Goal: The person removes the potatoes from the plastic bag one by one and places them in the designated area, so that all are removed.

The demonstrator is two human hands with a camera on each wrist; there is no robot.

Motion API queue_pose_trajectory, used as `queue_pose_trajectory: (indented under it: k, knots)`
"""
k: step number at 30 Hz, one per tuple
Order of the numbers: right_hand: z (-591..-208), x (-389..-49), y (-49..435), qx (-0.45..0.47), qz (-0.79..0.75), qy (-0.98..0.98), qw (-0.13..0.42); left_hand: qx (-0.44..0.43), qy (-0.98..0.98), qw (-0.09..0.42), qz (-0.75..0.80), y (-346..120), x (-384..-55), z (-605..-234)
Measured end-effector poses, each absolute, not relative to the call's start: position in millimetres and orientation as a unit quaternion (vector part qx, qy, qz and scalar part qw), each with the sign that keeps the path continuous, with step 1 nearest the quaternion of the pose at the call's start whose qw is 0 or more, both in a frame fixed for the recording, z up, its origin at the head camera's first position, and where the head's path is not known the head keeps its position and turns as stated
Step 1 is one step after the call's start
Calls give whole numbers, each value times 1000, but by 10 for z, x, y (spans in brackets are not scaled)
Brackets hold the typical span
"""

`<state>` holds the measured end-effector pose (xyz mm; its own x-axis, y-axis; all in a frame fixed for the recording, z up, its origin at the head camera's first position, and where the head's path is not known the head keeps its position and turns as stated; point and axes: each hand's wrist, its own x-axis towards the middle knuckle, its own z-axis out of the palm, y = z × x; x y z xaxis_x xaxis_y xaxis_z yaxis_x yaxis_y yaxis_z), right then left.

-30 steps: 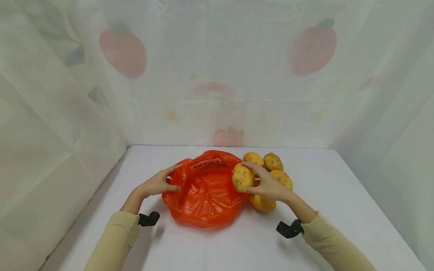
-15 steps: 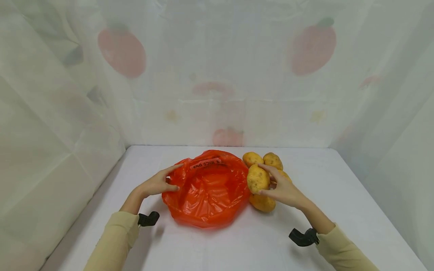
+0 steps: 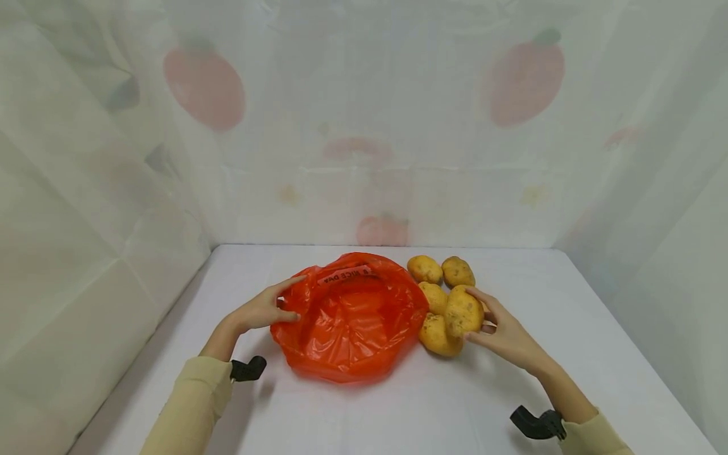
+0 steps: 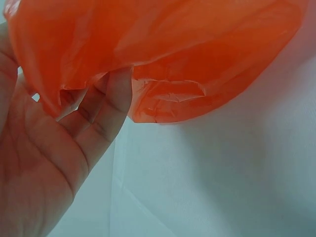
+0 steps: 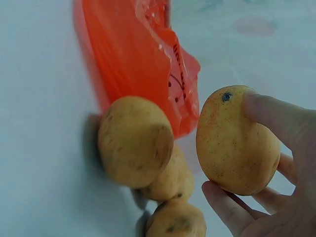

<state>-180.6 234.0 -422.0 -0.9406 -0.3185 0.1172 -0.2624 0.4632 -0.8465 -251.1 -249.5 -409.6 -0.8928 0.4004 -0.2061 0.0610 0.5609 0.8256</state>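
A red plastic bag stands with its mouth spread wide, in the middle of the table. My left hand holds its left edge, thumb on the near side and fingers farther back; in the left wrist view some fingers pass behind the red film. To the right of the bag, my right hand grips a yellow potato between thumb and fingers. In the right wrist view this held potato shows a dark spot near its top. The bag's inside looks bare in the head view.
More potatoes lie along the bag's right side: one at the front, one behind it, and two at the back, a left potato and a right potato. Pale printed curtains enclose the white table.
My right hand has moved right and toward me with the potato, away from the bag's right rim. That rim and a potato beside it now show. My left hand has stayed put.
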Motion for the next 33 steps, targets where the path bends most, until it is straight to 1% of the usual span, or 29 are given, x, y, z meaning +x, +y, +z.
queue_pose_trajectory:
  k: [11,16,22,33]
  knots:
    - [-4392,-1662,2478,-150,-489,858,42,156,869,181,433,-2497,-2498,-4077]
    - [-4473,-1604,2514,-142,-492,858,48,140,869,185,437,-2488,-2497,-4084]
    - [-4528,-1568,2552,-151,-486,860,39,131,865,191,445,-2477,-2487,-4079]
    - [-4610,-1532,2630,-143,-466,872,34,132,867,185,443,-2479,-2487,-4076]
